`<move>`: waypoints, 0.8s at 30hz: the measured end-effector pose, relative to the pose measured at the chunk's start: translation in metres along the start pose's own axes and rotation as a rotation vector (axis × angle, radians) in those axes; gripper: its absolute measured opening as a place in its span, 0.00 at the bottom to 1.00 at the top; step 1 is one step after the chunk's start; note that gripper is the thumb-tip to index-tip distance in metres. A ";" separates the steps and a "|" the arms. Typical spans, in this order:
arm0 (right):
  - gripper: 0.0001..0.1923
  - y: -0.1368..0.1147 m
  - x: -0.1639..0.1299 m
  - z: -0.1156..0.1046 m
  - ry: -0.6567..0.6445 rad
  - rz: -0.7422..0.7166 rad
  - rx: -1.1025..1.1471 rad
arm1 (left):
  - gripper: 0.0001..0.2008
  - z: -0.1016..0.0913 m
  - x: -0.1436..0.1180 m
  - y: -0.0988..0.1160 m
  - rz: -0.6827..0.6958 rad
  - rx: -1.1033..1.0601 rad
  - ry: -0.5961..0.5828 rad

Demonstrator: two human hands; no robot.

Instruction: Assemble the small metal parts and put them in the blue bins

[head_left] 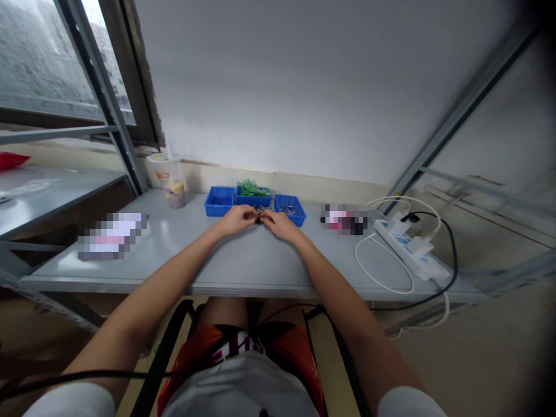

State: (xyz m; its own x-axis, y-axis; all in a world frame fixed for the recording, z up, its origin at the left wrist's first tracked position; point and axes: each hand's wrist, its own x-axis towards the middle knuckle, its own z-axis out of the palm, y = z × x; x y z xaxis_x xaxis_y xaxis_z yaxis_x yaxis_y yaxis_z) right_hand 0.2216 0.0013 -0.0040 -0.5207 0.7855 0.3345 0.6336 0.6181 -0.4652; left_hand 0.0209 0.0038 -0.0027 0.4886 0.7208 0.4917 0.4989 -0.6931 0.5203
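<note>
My left hand [238, 219] and my right hand [278, 223] meet over the grey table, just in front of the blue trays. Their fingers are curled together around something small and dark that I cannot make out. The left blue tray [219, 201] has a dark inside whose contents are unclear. Green plastic pieces [251, 188] are heaped in the middle blue tray [256, 200]. Small shiny metal parts [286, 209] lie in the right blue tray [299, 219], beside my right hand. More thin metal pieces [261, 209] show just behind my fingertips.
A plastic drink cup [174, 188] with a straw stands at the back left. A blurred flat item [113, 236] lies at left, another blurred item [344, 220] at right. A white power strip [410, 249] with plugs and looping cables occupies the right end. Metal shelf posts [110, 110] frame the table [256, 272].
</note>
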 end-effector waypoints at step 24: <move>0.11 -0.002 0.000 -0.004 0.132 0.001 -0.001 | 0.09 0.002 0.003 -0.011 -0.065 0.058 -0.009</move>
State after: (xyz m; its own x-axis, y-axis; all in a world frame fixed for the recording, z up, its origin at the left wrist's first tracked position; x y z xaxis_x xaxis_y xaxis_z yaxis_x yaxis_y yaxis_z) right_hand 0.2223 0.0007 0.0000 -0.4402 0.7833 0.4389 0.6349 0.6172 -0.4647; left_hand 0.0179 0.0134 -0.0081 0.4599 0.7646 0.4515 0.5704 -0.6441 0.5097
